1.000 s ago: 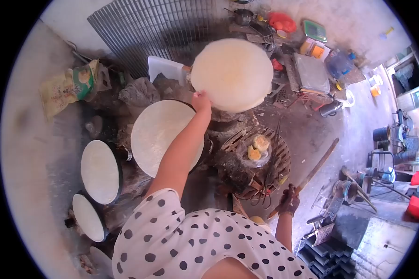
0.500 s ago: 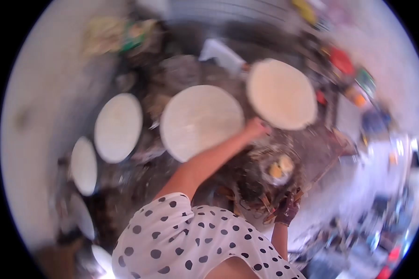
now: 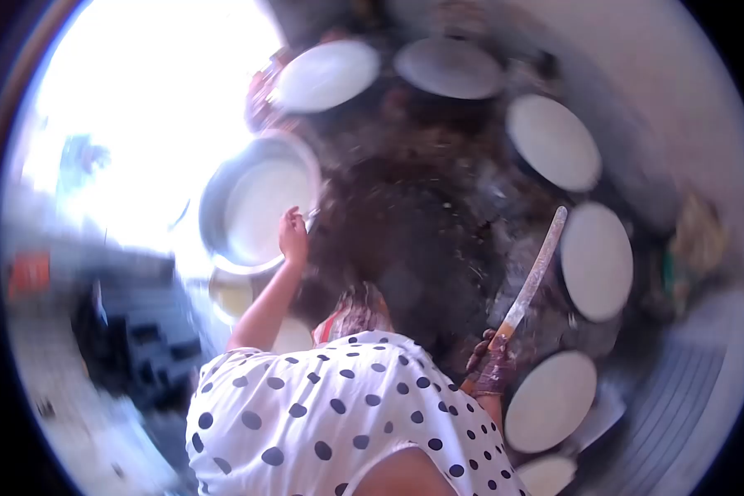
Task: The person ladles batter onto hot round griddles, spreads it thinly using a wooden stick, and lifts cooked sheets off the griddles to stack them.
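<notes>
Head view is showing the left hand (image 3: 293, 237) reaching over the basin (image 3: 221, 192), its grip unclear, while the gloved right hand (image 3: 491, 364) is clasping a stick (image 3: 537, 274).

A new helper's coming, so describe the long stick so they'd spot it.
Find the polka-dot top. Beside it, on the right, the dark-gloved right hand grips the stick. It's long, narrow and round-tipped, orange-brown near the hand, unlike the wide, round, pale discs near it.
</notes>
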Tool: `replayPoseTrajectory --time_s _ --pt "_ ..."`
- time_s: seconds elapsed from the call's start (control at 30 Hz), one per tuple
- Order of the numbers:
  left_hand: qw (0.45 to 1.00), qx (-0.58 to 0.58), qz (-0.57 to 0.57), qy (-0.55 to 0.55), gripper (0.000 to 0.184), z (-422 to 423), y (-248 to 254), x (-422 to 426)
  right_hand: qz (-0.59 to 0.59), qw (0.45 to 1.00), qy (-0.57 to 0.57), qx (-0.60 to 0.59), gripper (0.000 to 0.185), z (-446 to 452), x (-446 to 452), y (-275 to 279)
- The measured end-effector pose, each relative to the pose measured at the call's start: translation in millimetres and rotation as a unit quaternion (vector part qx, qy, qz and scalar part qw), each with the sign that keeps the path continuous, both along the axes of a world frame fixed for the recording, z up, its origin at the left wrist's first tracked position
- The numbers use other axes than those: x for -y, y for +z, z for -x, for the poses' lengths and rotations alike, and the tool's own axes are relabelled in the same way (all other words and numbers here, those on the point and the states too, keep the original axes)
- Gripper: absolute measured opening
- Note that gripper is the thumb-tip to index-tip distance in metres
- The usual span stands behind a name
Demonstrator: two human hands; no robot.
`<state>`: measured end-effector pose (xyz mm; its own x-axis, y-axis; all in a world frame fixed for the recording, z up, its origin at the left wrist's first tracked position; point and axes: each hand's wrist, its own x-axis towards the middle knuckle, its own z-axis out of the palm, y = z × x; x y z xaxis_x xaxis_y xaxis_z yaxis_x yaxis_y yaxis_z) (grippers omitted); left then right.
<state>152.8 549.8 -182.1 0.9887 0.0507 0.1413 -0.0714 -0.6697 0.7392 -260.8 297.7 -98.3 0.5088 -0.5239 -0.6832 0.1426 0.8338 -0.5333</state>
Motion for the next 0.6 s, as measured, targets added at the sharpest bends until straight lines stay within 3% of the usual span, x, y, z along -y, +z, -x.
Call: replayPoseTrajectory --time_s 0.07,0.1,0.17,0.27,0.3,0.33,0.37,0.4,0.43,0.47,0.5,0.6 --pt "0.990 -0.064 -0.091 0.092 0.032 -4.4 -54.6 -117.7 0.111 0.981 0.127 -0.097 0.021 -44.3 -6.6 20.5" --pt "0.977 -0.102 -0.149 0.115 0.033 48.5 -48.3 -134.8 0.117 0.976 0.159 -0.097 0.021 -10.7 5.7 46.0" --pt "0.973 -0.168 -0.101 0.124 0.036 46.4 -49.6 -181.5 0.204 0.908 0.252 -0.265 0.019 -56.1 -29.5 67.0" --pt "0.953 -0.285 0.015 0.097 0.039 28.1 -107.2 -207.4 0.244 0.872 0.321 -0.276 0.017 -131.0 -117.5 110.5" --pt "0.855 -0.398 0.297 0.152 0.039 0.9 -103.6 -218.0 0.260 0.867 0.348 -0.245 0.016 -168.8 -165.4 126.9" --pt "0.731 -0.483 0.435 0.210 0.042 33.3 -139.7 -130.9 0.227 0.869 0.375 -0.230 0.017 -143.6 -84.4 109.7" --pt "0.619 -0.498 0.548 0.261 0.050 46.4 -122.3 -71.4 0.222 0.867 0.379 -0.235 0.017 -141.6 -56.7 108.4" --pt "0.467 -0.521 0.626 0.344 0.058 50.9 -110.4 -27.5 0.210 0.871 0.386 -0.218 0.018 -136.0 -49.6 109.5" --pt "0.263 -0.549 0.744 0.275 0.056 61.2 -177.9 -16.9 0.192 0.876 0.390 -0.207 0.019 -140.8 -50.4 102.0" --pt "0.191 -0.535 0.769 0.293 0.042 47.2 -169.2 -16.1 0.219 0.855 0.411 -0.227 0.020 -169.7 -75.6 111.1" --pt "0.301 -0.474 0.756 0.338 0.025 39.7 -157.5 -3.8 0.225 0.849 0.415 -0.237 0.020 -190.4 -92.0 114.0" --pt "0.294 -0.382 0.835 0.265 0.015 -0.7 -135.4 -70.7 0.204 0.796 0.504 -0.267 0.024 -297.4 -159.8 143.7"
